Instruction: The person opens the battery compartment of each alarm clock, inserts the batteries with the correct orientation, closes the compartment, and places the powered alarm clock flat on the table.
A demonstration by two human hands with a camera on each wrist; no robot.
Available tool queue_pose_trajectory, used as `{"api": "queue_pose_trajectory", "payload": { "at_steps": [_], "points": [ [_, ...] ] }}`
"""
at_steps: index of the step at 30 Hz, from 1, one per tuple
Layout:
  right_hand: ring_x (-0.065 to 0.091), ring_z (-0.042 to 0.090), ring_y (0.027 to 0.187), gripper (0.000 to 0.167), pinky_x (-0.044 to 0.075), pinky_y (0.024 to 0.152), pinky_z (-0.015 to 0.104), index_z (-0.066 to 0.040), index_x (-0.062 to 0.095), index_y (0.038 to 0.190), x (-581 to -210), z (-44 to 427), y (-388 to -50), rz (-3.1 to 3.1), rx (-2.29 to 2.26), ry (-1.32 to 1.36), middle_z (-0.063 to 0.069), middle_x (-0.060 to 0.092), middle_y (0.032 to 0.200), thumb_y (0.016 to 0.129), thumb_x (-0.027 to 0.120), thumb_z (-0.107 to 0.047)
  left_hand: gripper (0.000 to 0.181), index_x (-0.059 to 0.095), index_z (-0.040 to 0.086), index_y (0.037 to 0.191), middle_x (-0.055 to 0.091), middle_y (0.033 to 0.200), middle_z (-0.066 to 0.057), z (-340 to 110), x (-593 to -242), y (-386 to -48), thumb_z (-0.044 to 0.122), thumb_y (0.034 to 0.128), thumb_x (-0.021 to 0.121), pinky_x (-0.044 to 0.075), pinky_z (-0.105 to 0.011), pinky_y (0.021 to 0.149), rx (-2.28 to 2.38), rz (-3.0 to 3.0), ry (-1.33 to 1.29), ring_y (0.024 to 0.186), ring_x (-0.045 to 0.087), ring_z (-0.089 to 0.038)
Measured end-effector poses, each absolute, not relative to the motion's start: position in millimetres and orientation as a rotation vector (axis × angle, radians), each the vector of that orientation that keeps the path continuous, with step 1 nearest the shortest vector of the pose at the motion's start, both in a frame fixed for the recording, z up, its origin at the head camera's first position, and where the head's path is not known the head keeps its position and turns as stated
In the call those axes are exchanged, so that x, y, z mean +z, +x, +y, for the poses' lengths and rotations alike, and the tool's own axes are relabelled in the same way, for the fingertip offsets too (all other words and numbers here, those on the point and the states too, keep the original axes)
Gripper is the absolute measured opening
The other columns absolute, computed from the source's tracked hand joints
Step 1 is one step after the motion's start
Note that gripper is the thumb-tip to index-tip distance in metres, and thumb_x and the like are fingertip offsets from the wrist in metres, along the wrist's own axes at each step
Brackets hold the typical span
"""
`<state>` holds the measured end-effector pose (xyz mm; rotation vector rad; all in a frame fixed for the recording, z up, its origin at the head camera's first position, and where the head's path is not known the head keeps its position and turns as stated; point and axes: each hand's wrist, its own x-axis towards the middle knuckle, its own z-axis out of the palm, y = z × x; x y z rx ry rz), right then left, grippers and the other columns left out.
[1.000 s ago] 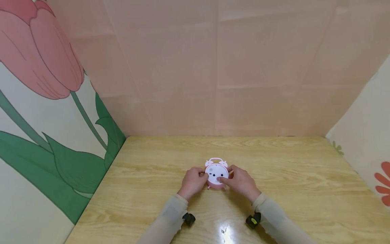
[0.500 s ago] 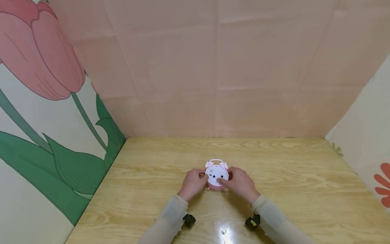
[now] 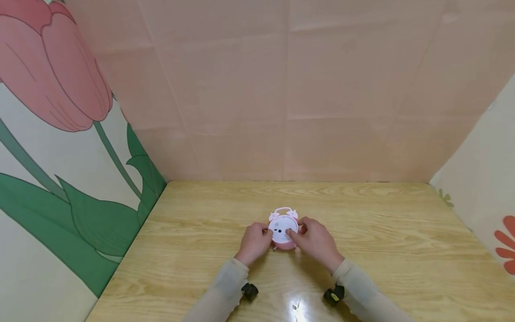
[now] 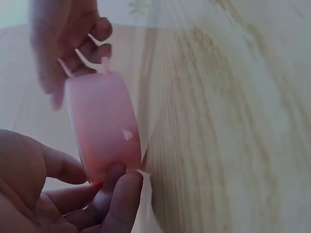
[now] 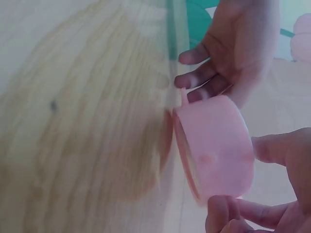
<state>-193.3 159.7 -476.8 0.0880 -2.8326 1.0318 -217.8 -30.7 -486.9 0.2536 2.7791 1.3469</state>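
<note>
A pink twin-bell alarm clock (image 3: 280, 223) with a white face and a top handle is held near the middle of the table. The left hand (image 3: 254, 243) grips its left side, thumb at the face's edge. On the other side, the right hand (image 3: 320, 242) holds the clock with its thumb lying over part of the face. Both wrist views show the clock's smooth pink side, in the left wrist view (image 4: 103, 124) and in the right wrist view (image 5: 218, 141), with fingertips curled behind it. Whether the clock's feet touch the table cannot be told.
The wood-grain table (image 3: 201, 210) extends around both hands. A peach-coloured cover (image 3: 289, 89) hangs behind it. A wall with a tulip picture (image 3: 60, 76) stands at the left, and one with a red flower (image 3: 508, 243) at the right.
The clock has shifted slightly left and turned a little, with its handle tilting. The right hand has moved slightly with it, its thumb now covering one dark mark on the face.
</note>
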Motion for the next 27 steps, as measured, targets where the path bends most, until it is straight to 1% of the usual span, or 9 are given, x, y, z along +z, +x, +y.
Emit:
{"api": "queue_pose_trajectory", "payload": {
  "at_steps": [3,6,8,10,12,15,17,24,27],
  "points": [
    [0.052,0.015,0.068,0.047,0.043,0.056,0.029,-0.005,0.066,0.117,-472.3,157.3,-188.6,-2.788,1.058,0.134,0.003,0.061,0.082,0.087,0.075,-0.041,0.019,0.072,0.008,0.077,0.052,0.061,0.003,-30.8,-487.9,-217.0,0.010,0.0884,0.056,0.036,-0.024,0.049,1.357,2.778,0.242,0.055,0.046,-0.011],
    [0.055,0.018,0.075,0.052,0.045,0.059,0.030,-0.009,0.065,0.125,-470.1,156.3,-184.3,-2.753,1.046,0.202,0.006,0.063,0.089,0.088,0.074,-0.043,0.022,0.065,0.009,0.069,0.045,0.057,0.003,-31.3,-488.7,-216.7,0.010,0.0887,0.055,0.033,-0.025,0.047,1.353,2.780,0.216,0.053,0.043,-0.012],
    [0.057,0.020,0.080,0.054,0.045,0.062,0.030,-0.011,0.064,0.130,-470.2,155.9,-183.1,-2.737,1.033,0.254,0.007,0.064,0.093,0.087,0.075,-0.043,0.023,0.061,0.010,0.066,0.043,0.056,0.003,-32.1,-489.9,-217.0,0.010,0.0885,0.055,0.032,-0.026,0.047,1.343,2.787,0.211,0.052,0.042,-0.013],
    [0.057,0.019,0.079,0.058,0.046,0.061,0.029,-0.012,0.061,0.135,-470.8,155.7,-182.7,-2.722,1.040,0.303,0.006,0.064,0.093,0.087,0.075,-0.041,0.024,0.061,0.010,0.065,0.044,0.056,0.003,-32.8,-490.8,-217.2,0.010,0.0885,0.055,0.032,-0.025,0.047,1.332,2.793,0.216,0.052,0.043,-0.013],
    [0.056,0.016,0.074,0.060,0.046,0.058,0.027,-0.012,0.059,0.138,-471.5,155.2,-182.5,-2.711,1.066,0.335,0.003,0.065,0.090,0.087,0.076,-0.037,0.024,0.062,0.010,0.066,0.045,0.056,0.003,-32.9,-492.2,-217.3,0.010,0.0883,0.055,0.033,-0.025,0.047,1.329,2.791,0.231,0.052,0.043,-0.013],
    [0.052,0.011,0.065,0.059,0.045,0.053,0.024,-0.012,0.058,0.138,-471.1,154.0,-182.8,-2.707,1.096,0.344,0.001,0.064,0.086,0.086,0.077,-0.032,0.023,0.065,0.008,0.068,0.046,0.057,0.003,-32.6,-493.8,-217.9,0.009,0.0889,0.056,0.034,-0.024,0.047,1.350,2.759,0.242,0.053,0.043,-0.012],
    [0.052,0.010,0.063,0.059,0.044,0.050,0.024,-0.012,0.058,0.137,-470.9,153.3,-182.7,-2.706,1.112,0.335,0.000,0.064,0.085,0.085,0.078,-0.030,0.022,0.067,0.007,0.070,0.048,0.057,0.003,-32.5,-494.5,-218.0,0.009,0.0887,0.057,0.034,-0.024,0.047,1.370,2.739,0.245,0.052,0.044,-0.012],
    [0.051,0.013,0.065,0.060,0.043,0.050,0.026,-0.015,0.058,0.135,-470.1,150.7,-182.4,-2.738,1.133,0.251,-0.001,0.061,0.083,0.081,0.079,-0.030,0.020,0.068,0.006,0.071,0.054,0.060,0.003,-31.8,-492.2,-216.4,0.011,0.0894,0.061,0.037,-0.023,0.047,1.364,2.741,0.243,0.053,0.046,-0.010],
    [0.052,0.013,0.066,0.060,0.044,0.050,0.026,-0.016,0.059,0.134,-469.5,149.4,-181.9,-2.754,1.129,0.229,-0.002,0.061,0.084,0.080,0.080,-0.031,0.017,0.069,0.005,0.077,0.055,0.063,0.003,-30.6,-487.1,-213.6,0.012,0.0905,0.062,0.040,-0.023,0.049,1.310,2.834,0.269,0.055,0.047,-0.010]
  ]
}}
